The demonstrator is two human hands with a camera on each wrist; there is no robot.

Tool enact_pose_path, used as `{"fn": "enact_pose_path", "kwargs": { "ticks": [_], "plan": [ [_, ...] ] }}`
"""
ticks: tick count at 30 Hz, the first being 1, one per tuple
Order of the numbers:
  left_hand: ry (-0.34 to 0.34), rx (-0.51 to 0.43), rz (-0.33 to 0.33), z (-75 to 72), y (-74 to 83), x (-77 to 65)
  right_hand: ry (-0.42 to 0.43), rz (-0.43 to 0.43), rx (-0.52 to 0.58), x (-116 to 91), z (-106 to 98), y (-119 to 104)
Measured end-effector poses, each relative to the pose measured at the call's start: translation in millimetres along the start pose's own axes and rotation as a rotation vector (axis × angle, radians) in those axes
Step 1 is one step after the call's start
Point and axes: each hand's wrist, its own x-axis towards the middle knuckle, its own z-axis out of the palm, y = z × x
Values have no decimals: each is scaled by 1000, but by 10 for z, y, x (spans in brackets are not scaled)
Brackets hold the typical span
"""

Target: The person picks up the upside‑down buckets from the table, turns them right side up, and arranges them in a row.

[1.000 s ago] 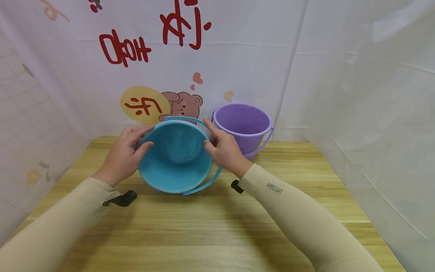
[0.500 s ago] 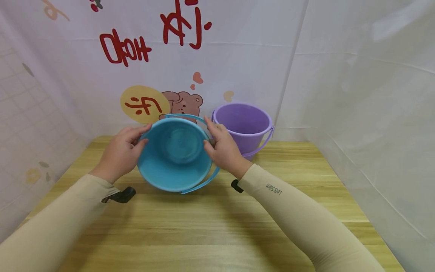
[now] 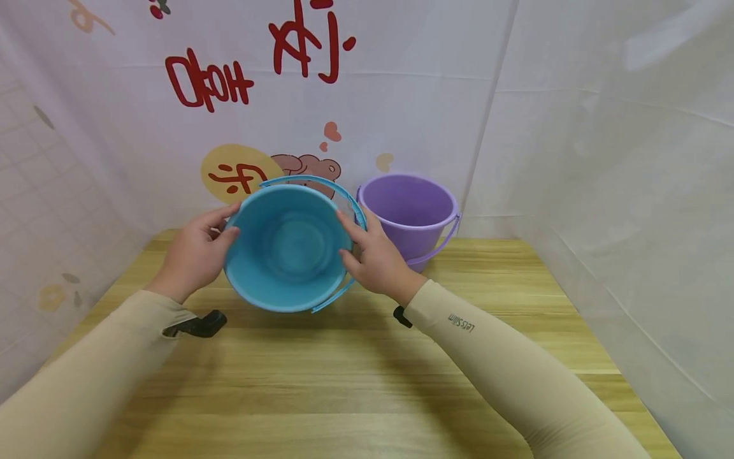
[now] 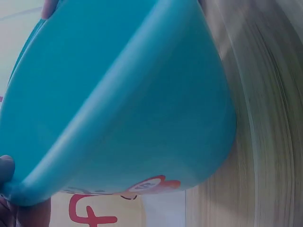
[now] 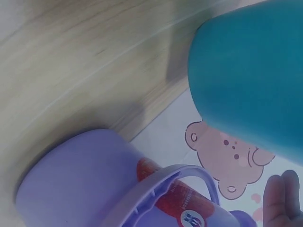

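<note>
A light-blue plastic bucket (image 3: 287,280) is tilted in the head view, its mouth facing me and its inside visible. My left hand (image 3: 192,255) pinches the left side of its rim; the thumb (image 4: 6,168) shows inside the rim in the left wrist view. My right hand (image 3: 378,258) holds the rim's right side between thumb and fingers. The blue handle (image 3: 321,180) arches above the rim and passes by the right hand. A purple bucket (image 3: 408,197) stands upright just behind and right of that hand. Whether the blue bucket's base touches the table cannot be told.
The wood-grain table (image 3: 321,395) runs up to a white printed cloth (image 3: 424,115) at the back. More white cloth (image 3: 619,210) hangs along the right side. The purple bucket's handle (image 3: 438,248) hangs down at its front.
Both hands have tipped the blue bucket further towards me and shifted it slightly up and left. Its handle now arches higher above the rim. The purple bucket has stayed put.
</note>
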Motion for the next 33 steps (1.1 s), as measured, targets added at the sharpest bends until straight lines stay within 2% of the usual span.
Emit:
{"fn": "enact_pose_path", "kwargs": {
  "ticks": [8, 13, 16, 22, 27, 33],
  "plan": [
    [-34, -72, -105, -60, -21, 23, -65, 114, 57, 4, 10, 7],
    [-58, -134, -155, -80, -31, 21, -81, 159, 167, -1, 14, 18],
    [-71, -164, -180, -92, -28, 24, -87, 184, 194, 1, 12, 9],
    [-104, -131, -192, -113, -12, 72, -94, 220, 201, 53, 9, -9],
    [-127, -78, -170, -129, -20, 125, -90, 287, 282, 165, -6, -56],
    [-143, -110, -191, -145, -46, 155, -98, 334, 323, 254, -17, -85]
  ]
}}
